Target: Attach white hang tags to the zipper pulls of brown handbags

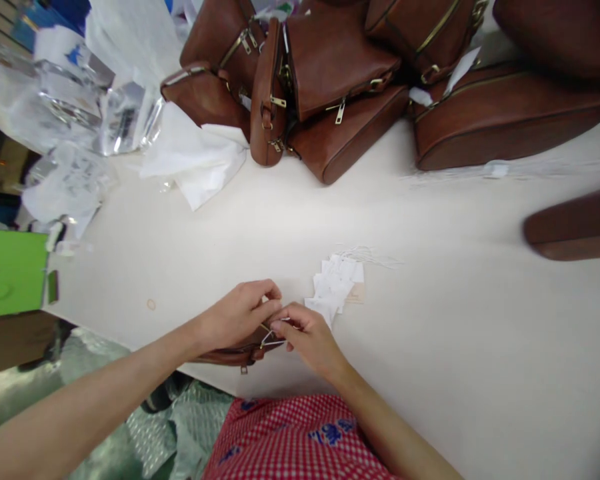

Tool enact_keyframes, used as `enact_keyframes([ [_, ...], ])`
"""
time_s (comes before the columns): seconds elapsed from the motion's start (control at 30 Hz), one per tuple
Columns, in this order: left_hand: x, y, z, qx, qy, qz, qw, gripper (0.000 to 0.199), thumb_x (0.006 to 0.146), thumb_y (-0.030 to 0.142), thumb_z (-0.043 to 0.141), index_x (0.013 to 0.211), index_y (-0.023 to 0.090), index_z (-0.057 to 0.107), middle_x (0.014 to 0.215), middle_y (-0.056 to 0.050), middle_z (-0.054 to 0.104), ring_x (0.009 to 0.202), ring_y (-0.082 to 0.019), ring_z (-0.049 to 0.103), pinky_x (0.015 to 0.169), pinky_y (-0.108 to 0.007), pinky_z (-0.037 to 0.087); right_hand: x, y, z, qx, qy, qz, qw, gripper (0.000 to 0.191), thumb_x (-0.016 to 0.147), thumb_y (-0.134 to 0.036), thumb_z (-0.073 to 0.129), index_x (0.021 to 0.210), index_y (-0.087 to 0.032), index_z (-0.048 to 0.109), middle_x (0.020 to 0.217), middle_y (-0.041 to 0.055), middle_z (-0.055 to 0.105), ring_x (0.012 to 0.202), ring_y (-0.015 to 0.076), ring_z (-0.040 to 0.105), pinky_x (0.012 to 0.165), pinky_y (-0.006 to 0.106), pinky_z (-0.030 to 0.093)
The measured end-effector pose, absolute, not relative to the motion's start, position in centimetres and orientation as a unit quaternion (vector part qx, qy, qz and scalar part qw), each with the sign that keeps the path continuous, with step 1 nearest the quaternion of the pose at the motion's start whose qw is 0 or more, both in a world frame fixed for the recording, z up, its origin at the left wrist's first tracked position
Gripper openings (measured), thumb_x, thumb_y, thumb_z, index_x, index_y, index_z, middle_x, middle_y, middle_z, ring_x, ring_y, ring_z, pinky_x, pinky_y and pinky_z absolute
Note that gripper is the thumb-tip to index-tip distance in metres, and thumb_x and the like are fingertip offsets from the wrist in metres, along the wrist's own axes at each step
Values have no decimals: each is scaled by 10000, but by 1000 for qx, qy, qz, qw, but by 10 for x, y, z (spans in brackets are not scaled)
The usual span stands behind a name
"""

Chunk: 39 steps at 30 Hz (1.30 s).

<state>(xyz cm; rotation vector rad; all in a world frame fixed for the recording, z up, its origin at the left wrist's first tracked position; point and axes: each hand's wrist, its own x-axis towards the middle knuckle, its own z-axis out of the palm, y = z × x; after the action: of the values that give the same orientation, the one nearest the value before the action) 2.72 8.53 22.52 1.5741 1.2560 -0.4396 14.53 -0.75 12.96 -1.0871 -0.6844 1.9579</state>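
Two hands met at the near edge of the white table [430, 347]. Left hand [240, 315] curled over a small brown leather bag [230, 353], pinching at its top. Right hand [307, 337] closed narrowly on a thin white string [273, 341] at the bag's metal hardware, fingertips touching the left's. Just beside the right hand, a fanned stack of white paper tags [336, 285] with loose strings. Well apart, at the far edge, a heap of brown leather handbags [340, 87]. Left of those, crumpled white tissue paper [195, 160] and clear plastic bags [80, 107]. At the right, another brown bag [575, 227], blurred.
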Motion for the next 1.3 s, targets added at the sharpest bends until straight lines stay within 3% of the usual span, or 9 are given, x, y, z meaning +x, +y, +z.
enact_keyframes([
  [0.1,13,65,223,463,563,-184,660,130,818,315,495,875,200,518,569,70,484,507,-115,508,488,-229,390,146,-7,133,-429,-228,802,348,170,774,-362,628,755,-194,646,636,-38,571,552,98,535,473,212,449],
  [0.23,-1,53,217,443,607,-128,647,98,718,267,565,700,177,530,549,65,510,474,-76,445,461,-200,333,146,-6,140,-386,-158,850,321,292,722,-452,712,747,-184,601,627,-38,582,573,101,562,495,211,479],
  [0.43,-1,58,219,454,620,-93,633,162,745,311,527,675,169,562,508,69,505,399,-53,373,403,-185,286,159,-7,128,-368,-144,841,369,422,769,-602,643,876,-197,594,883,16,641,858,154,644,844,351,528],
  [0.57,1,53,218,459,630,-64,623,169,738,328,523,689,168,546,519,76,507,397,-47,384,403,-177,305,169,-20,113,-509,-366,684,373,276,920,-429,468,928,-196,615,876,19,638,868,169,593,854,359,489],
  [0.7,-1,47,214,459,635,-46,619,204,740,364,526,697,165,540,517,75,506,391,-43,374,394,-174,290,169,-44,110,-536,-523,582,316,152,864,-192,501,967,-187,612,917,43,620,799,171,583,773,333,478],
  [0.87,-7,44,208,456,633,-21,626,214,745,384,537,708,173,539,521,78,501,395,-46,379,397,-182,284,155,-60,116,-442,-615,595,269,432,693,-1,467,1066,-197,562,1038,53,592,957,182,574,873,319,460],
  [0.97,-10,43,207,449,633,-13,630,209,748,382,537,710,177,534,534,76,510,399,-47,389,404,-186,288,145,-58,116,-467,-621,582,241,454,655,-37,529,1083,-188,538,1050,53,600,992,208,554,883,329,443],
  [1.1,-8,41,212,450,638,-5,625,224,735,399,536,705,178,528,522,77,505,398,-51,389,402,-188,295,137,-52,108,-507,-628,549,219,177,735,-97,558,882,-189,594,939,53,620,939,227,543,851,350,401],
  [1.3,-3,39,219,436,648,5,625,251,720,422,580,693,178,526,482,89,466,400,-55,368,409,-191,272,154,-55,111,-482,-605,587,238,86,797,-131,519,797,-191,582,781,2,626,764,170,561,725,288,407],
])
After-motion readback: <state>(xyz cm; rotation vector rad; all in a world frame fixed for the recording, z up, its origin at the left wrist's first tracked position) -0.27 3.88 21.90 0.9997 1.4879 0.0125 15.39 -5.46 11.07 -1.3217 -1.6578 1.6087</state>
